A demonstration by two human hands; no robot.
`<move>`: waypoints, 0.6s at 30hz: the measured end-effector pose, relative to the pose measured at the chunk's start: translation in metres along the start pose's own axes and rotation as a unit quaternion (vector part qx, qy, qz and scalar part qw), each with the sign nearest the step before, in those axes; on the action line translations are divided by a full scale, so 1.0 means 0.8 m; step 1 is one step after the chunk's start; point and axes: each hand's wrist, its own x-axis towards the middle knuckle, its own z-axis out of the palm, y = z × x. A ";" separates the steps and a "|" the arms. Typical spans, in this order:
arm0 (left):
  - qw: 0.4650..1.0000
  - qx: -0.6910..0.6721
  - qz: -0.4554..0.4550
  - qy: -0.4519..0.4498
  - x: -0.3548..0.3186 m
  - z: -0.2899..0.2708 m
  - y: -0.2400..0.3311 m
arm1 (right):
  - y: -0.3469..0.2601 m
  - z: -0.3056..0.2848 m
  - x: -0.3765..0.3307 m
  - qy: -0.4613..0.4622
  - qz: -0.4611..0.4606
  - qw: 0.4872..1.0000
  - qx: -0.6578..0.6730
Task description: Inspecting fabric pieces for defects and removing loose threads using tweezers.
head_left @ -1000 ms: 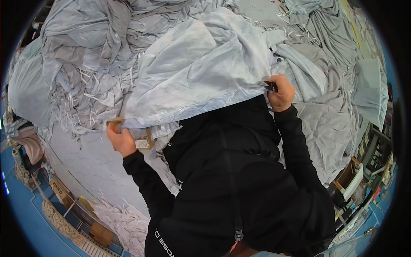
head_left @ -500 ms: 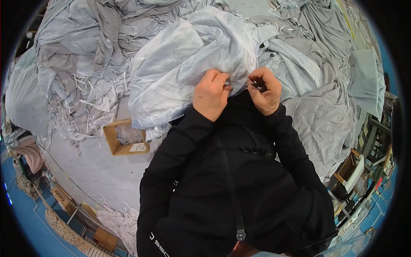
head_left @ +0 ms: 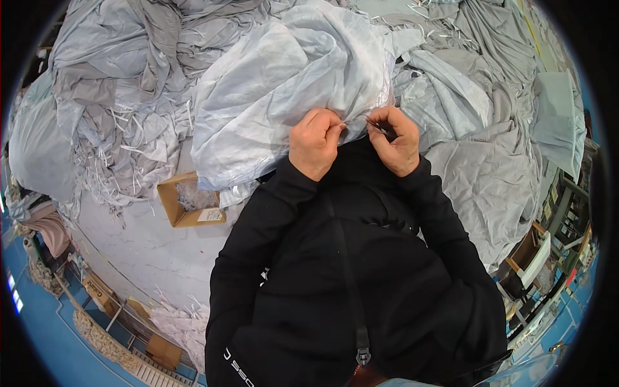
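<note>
A large pale blue-grey cloth point(head_left: 258, 97) lies bunched in front of me, its near edge reaching my lap. My left hand point(head_left: 314, 142) is closed in a pinch on the cloth's edge; any thread between the fingertips is too fine to make out. Just to its right, my right hand point(head_left: 396, 143) is wrapped round small dark thread snips point(head_left: 384, 128), mostly hidden in the palm. Their tips point left toward the pinched edge. A narrow gap separates the two hands.
Heaps of grey cloth with white ties point(head_left: 138, 138) lie at the left, and more grey cloth point(head_left: 487, 187) at the right. An open cardboard box point(head_left: 169, 203) holding pale scraps stands left of my arm on the grey tabletop point(head_left: 142, 248). Frames and boxes crowd the right edge.
My right hand has shifted slightly left and turned, bringing the snips' tips closer to the left hand. The left fingers have moved a little, still pinched.
</note>
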 end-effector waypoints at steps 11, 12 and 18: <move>0.998 -0.040 -0.045 0.005 -0.026 -0.011 0.006 | -0.044 -0.001 -0.023 -0.051 -0.019 0.990 -0.133; 0.998 -0.040 -0.043 0.010 -0.026 -0.010 0.006 | -0.047 0.000 -0.024 -0.050 -0.034 0.982 -0.181; 0.999 -0.036 -0.026 0.009 -0.028 -0.008 0.005 | -0.047 0.007 -0.018 0.015 -0.114 0.965 -0.236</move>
